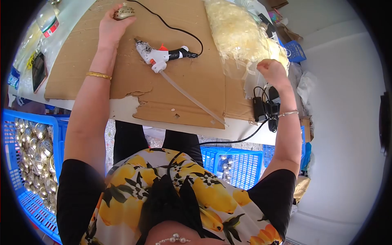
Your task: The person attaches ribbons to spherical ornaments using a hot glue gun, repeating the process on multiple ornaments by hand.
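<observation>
My left hand is wrapped around a gold Christmas ornament ball with dark lettering, held at the far left of the cardboard. My right hand is closed in a pinch at the near edge of a heap of pale, translucent thin strips; whatever sits between its fingertips is too small to make out. Between the hands, a white glue gun lies on its side on the cardboard, its handle wound with black tape. A long translucent glue stick sticks out of its rear.
A black cord runs from the glue gun across the cardboard. Black power adapters lie near the table's right edge. A phone and a bottle are at left. Blue crates with ornament balls stand below the table.
</observation>
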`<state>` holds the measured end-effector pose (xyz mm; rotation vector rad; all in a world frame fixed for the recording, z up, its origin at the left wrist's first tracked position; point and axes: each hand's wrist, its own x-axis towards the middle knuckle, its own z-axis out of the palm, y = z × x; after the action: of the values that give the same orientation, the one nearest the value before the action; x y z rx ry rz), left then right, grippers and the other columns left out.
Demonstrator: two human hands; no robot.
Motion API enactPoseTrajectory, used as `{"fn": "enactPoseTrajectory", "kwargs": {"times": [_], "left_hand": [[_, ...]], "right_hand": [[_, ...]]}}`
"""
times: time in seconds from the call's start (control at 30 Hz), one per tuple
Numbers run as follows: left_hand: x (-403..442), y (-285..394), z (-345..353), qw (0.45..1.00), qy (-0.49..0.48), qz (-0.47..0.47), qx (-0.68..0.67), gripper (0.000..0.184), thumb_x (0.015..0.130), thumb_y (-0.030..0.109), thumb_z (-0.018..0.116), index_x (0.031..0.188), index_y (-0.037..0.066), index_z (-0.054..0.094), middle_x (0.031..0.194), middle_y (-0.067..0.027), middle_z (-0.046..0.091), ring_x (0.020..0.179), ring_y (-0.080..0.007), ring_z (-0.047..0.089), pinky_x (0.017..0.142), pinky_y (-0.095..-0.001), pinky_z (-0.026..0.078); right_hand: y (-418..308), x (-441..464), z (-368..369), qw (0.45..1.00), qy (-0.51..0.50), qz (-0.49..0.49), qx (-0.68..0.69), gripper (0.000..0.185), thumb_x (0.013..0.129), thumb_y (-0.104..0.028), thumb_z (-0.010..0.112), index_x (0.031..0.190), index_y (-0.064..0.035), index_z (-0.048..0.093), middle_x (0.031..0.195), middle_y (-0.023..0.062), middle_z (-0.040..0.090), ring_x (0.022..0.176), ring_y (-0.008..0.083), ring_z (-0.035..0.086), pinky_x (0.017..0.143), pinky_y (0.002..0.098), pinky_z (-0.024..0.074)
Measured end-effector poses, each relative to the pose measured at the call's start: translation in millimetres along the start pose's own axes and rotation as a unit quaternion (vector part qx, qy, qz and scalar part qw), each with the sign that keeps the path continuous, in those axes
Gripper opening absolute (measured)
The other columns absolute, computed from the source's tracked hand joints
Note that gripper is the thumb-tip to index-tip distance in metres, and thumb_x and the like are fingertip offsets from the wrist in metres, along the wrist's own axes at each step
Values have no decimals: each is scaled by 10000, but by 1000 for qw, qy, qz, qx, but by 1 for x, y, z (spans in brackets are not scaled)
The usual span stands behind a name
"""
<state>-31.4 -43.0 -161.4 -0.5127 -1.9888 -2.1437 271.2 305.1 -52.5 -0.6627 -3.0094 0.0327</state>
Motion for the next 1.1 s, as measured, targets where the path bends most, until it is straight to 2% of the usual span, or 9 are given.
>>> {"fn": "enactPoseTrajectory", "kwargs": {"times": [0.2,0.33,0.43,0.5,0.73,0.83,0.9,0.97,1.1], "left_hand": [[-1,4,1,1000,-10,-10,7,596,683,43,745,1220,-18,494,1005,-65,604,883,-124,585,795,-237,467],[-4,10,4,1000,-3,4,18,592,680,47,745,1215,-17,499,996,-62,606,879,-118,585,793,-235,467],[-11,22,7,999,-5,-2,35,590,676,47,741,1214,-9,504,989,-59,608,874,-116,586,785,-238,472],[-18,34,10,999,-13,11,43,571,669,50,738,1197,19,523,974,-53,607,844,-111,583,762,-237,476],[-48,71,29,989,-100,89,61,511,656,54,705,1143,54,550,927,-39,591,827,-112,566,741,-255,473],[-53,74,32,977,-107,156,104,491,645,43,683,1118,62,551,949,-67,591,853,-161,579,754,-273,470],[-54,74,35,968,-117,212,68,447,612,55,675,1045,75,564,944,-120,582,865,-305,568,777,-349,465],[-55,74,36,966,-115,215,86,440,612,49,677,1037,73,565,936,-124,581,860,-313,566,770,-362,464],[-55,75,36,960,-122,231,99,421,611,16,672,1015,61,563,928,-128,582,836,-323,566,746,-392,461]], "right_hand": [[-7,6,21,994,-59,92,-29,286,736,-238,666,922,-22,651,853,140,659,802,235,634,737,328,479],[-3,11,25,995,-81,57,2,247,747,-193,659,893,3,617,825,127,641,743,199,623,673,309,485],[-18,2,0,980,-110,73,149,159,776,-102,625,864,25,586,797,90,619,699,136,603,600,263,481],[-32,-2,-16,965,-96,2,244,82,806,-6,584,875,36,574,777,56,604,690,88,589,568,213,475],[-131,-3,-42,935,-17,-215,282,123,804,82,579,898,13,613,757,32,599,677,77,579,579,210,476],[-173,15,-41,901,78,-364,221,112,752,83,610,833,10,631,744,69,607,651,144,600,577,244,477],[-198,23,-40,893,110,-394,187,103,739,70,622,822,10,629,740,90,605,646,182,600,580,261,480],[-212,35,-33,885,142,-410,165,94,713,28,645,802,8,621,734,132,600,649,267,594,597,309,481],[-222,58,-24,884,151,-418,147,85,715,16,647,794,7,616,728,131,606,661,270,603,610,328,483]]}}
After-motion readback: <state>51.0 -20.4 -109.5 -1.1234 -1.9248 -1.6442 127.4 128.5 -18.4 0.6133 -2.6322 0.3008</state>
